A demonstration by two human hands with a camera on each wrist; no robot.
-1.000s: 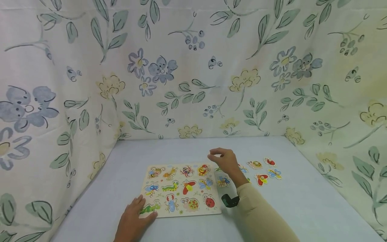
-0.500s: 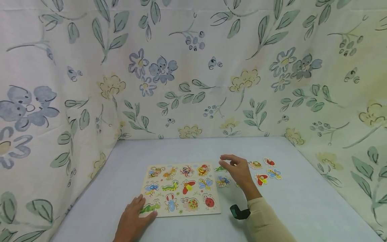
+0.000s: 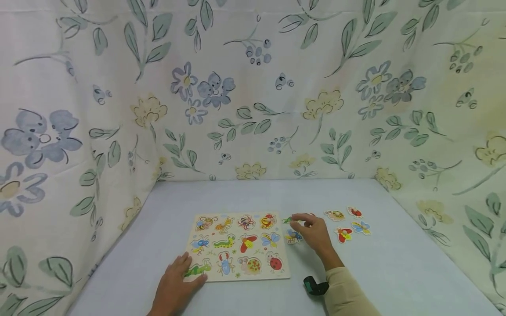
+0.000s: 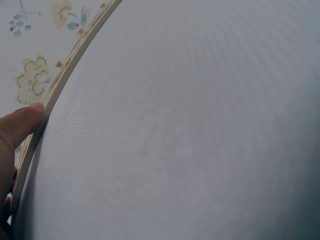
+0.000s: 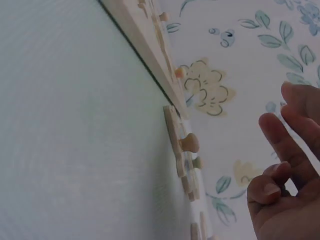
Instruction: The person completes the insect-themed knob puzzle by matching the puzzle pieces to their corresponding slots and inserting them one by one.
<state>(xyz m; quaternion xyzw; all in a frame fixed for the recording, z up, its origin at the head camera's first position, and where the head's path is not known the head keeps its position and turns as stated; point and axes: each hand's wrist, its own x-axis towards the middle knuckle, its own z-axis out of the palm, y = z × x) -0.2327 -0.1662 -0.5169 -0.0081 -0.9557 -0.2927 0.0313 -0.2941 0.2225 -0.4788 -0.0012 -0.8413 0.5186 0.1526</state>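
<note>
A wooden peg puzzle board [image 3: 285, 274] printed with insects lies flat on the table. My left hand [image 3: 174, 283] rests at its near left corner; in the left wrist view the thumb [image 4: 22, 122] lies on the board's edge. Beyond the board's right side, my right hand [image 3: 316, 235] hovers over loose puzzle pieces, thumb and index finger apart with nothing between them. Closest to its fingertips are a green puzzle piece [image 3: 286, 220] and a blue insect piece [image 3: 293, 237]. The hand partly covers other pieces. A piece's wooden knob [image 5: 190, 143] shows in the right wrist view.
Farther right lie a snail piece [image 3: 334, 215], a ladybug piece [image 3: 354, 212], a red-and-yellow beetle piece [image 3: 344, 235] and a blue-winged insect piece [image 3: 361, 227]. A dark wrist device [image 3: 315, 286] sits by the right sleeve [image 3: 349, 292]. Floral cloth [image 3: 253, 131] surrounds the table.
My right hand has moved right from above the board's far right corner and come down over the loose pieces. The left hand stays at the board's corner.
</note>
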